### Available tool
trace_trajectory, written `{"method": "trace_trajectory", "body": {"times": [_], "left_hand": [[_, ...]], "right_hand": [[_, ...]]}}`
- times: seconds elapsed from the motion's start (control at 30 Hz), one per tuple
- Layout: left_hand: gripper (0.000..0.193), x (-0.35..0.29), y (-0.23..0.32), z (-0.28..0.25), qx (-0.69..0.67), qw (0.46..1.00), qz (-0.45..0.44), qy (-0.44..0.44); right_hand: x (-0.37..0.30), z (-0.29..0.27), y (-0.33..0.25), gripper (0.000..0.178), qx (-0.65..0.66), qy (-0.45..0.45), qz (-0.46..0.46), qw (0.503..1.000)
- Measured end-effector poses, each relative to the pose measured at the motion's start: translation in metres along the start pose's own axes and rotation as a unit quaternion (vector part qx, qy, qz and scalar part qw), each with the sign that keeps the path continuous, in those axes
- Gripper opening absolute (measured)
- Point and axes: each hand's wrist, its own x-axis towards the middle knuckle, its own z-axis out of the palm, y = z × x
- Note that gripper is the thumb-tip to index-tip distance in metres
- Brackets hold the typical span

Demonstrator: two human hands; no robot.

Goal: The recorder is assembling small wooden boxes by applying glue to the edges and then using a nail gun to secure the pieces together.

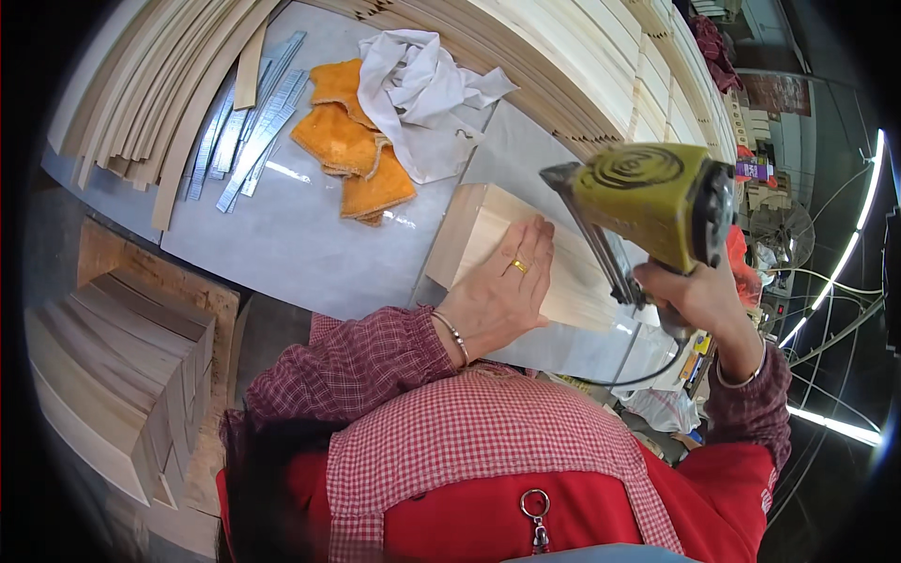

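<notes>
My left hand (502, 280) lies flat with its fingers stretched out on a pale wooden box (574, 281) on the grey table. It presses on the box's wood and grasps nothing. Wrapped round the handle of a yellow nail gun (648, 192) is my right hand (694, 296). The nail gun is held up over the right end of the box, its dark nose pointing left and its magazine slanting down toward my hand. A dark air hose (648, 377) curves away below the handle. My left hand hides part of the box.
Silver nail strips (253, 141), orange cloths (347, 145) and a white cloth (413, 89) lie on the table (282, 249). Thin wooden slats (141, 94) are stacked at the far left, long boards (572, 56) along the back. Wooden pieces (122, 366) stand at lower left.
</notes>
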Motion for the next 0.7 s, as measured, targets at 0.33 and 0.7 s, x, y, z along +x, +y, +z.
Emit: {"method": "trace_trajectory", "body": {"times": [0.33,0.7], "left_hand": [[0.069,-0.002,0.0,0.009,-0.042,0.999,0.013,0.016],[0.066,-0.003,0.0,0.008,-0.029,0.999,0.014,0.017]], "right_hand": [[0.026,-0.001,0.003,0.035,-0.186,-0.042,-0.337,0.922],[0.021,-0.009,-0.005,0.035,-0.202,-0.1,-0.356,0.907]]}}
